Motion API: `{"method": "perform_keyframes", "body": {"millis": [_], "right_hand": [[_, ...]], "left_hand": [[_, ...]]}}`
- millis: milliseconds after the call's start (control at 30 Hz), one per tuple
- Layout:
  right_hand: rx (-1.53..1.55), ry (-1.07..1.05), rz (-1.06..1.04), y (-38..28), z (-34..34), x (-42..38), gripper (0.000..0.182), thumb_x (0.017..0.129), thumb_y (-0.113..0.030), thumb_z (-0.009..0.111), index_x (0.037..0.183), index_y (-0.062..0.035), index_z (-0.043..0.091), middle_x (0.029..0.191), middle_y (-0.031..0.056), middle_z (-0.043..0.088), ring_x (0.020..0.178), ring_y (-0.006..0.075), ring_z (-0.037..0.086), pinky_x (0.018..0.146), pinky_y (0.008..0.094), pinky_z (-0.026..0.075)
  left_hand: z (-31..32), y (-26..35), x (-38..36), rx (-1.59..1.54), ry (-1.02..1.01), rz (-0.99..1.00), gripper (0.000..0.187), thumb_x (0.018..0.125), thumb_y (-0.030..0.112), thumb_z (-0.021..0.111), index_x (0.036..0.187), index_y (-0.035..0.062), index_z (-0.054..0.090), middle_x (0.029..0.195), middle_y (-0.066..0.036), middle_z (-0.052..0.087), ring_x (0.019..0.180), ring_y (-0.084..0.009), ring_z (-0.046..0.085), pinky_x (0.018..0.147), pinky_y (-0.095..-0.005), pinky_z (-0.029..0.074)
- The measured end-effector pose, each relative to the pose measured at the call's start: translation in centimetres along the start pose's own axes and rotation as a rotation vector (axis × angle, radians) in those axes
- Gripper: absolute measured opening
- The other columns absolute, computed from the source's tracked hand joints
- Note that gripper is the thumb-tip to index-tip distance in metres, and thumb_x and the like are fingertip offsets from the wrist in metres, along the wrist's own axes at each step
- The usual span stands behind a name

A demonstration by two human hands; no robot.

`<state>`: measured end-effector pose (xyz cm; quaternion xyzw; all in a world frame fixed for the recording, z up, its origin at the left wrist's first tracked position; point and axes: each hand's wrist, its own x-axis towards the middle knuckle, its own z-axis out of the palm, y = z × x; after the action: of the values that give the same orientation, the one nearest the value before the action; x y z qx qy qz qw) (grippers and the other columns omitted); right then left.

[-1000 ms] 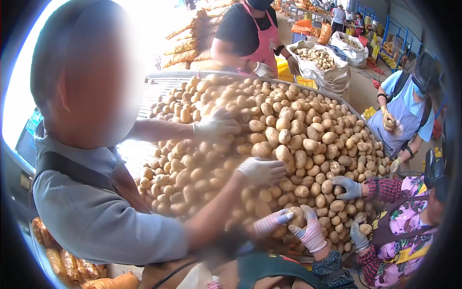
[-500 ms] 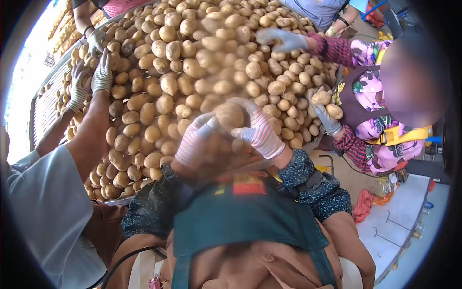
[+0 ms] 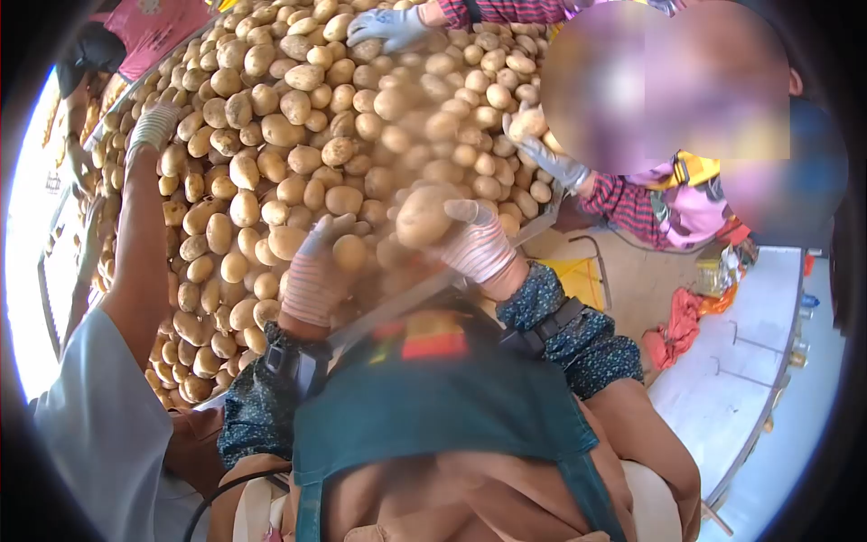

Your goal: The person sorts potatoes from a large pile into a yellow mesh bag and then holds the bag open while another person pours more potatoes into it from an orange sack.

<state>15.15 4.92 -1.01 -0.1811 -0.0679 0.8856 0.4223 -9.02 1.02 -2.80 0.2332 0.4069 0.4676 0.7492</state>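
My right hand (image 3: 480, 242), in a striped glove with greyish fingertips, grips a large potato (image 3: 422, 217) above the near edge of the heap. To its left, my left hand (image 3: 312, 275), in a similar glove, is curled around a smaller potato (image 3: 349, 253). The two hands are apart. Loose potatoes (image 3: 244, 203) of mixed sizes lie piled beyond and to the left of them. A smear in the middle of the view blurs the potatoes around my right hand.
A metal table edge (image 3: 397, 303) runs in front of my apron. At left, a co-worker's gloved hand (image 3: 153, 126) reaches into the heap. Another co-worker's gloved hands (image 3: 388, 29) are at the far right side. A white surface (image 3: 722, 388) stands at right, near red plastic bags (image 3: 673, 330).
My hands have separated: the right now holds the large potato alone, the left a smaller one. The view has shifted, and the left co-worker's arm reaches farther out.
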Motion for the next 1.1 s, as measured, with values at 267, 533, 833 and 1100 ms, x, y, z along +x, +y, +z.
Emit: {"method": "perform_keyframes", "body": {"millis": [267,533,833,1100], "right_hand": [[-0.054,0.089,-0.125,-0.6,-1.6,-4.7,0.039,0.086,-0.012,0.066,0.123,-0.0024,0.057,0.105,0.0125,0.066,0.098,0.0262,0.067,0.088,0.0405,0.058],[-0.090,0.226,-0.110,-0.9,-8.0,-12.0,0.038,0.090,-0.023,0.068,0.119,-0.0003,0.061,0.109,0.0141,0.068,0.095,0.0257,0.069,0.087,0.0404,0.059],[0.067,0.948,-0.347,-1.4,-25.9,-22.2,0.025,0.091,-0.034,0.070,0.101,-0.0153,0.059,0.089,0.0030,0.062,0.081,0.0211,0.063,0.077,0.0399,0.056],[-0.803,1.700,-0.259,-4.7,-32.3,-28.3,0.054,0.088,-0.034,0.073,0.129,-0.0036,0.058,0.109,0.0099,0.067,0.093,0.0209,0.064,0.073,0.0355,0.055]], "left_hand": [[4.2,-1.6,-0.4,0.285,-0.229,0.080,0.055,0.086,0.015,0.064,0.137,-0.0022,0.051,0.133,-0.018,0.057,0.127,-0.0321,0.053,0.108,-0.0506,0.045],[7.3,-4.6,0.3,-0.207,-0.124,-0.201,0.049,0.092,0.032,0.072,0.129,0.0030,0.057,0.124,-0.010,0.063,0.112,-0.0267,0.059,0.097,-0.0430,0.053],[1.6,-7.3,0.6,-0.052,0.237,-0.121,0.036,0.096,0.036,0.067,0.120,0.0087,0.061,0.115,-0.008,0.066,0.102,-0.0263,0.064,0.085,-0.0439,0.055],[7.3,-1.8,1.2,0.025,0.323,0.121,0.054,0.099,0.028,0.063,0.141,-0.0022,0.048,0.134,-0.015,0.057,0.109,-0.0267,0.063,0.084,-0.0388,0.058]]}}
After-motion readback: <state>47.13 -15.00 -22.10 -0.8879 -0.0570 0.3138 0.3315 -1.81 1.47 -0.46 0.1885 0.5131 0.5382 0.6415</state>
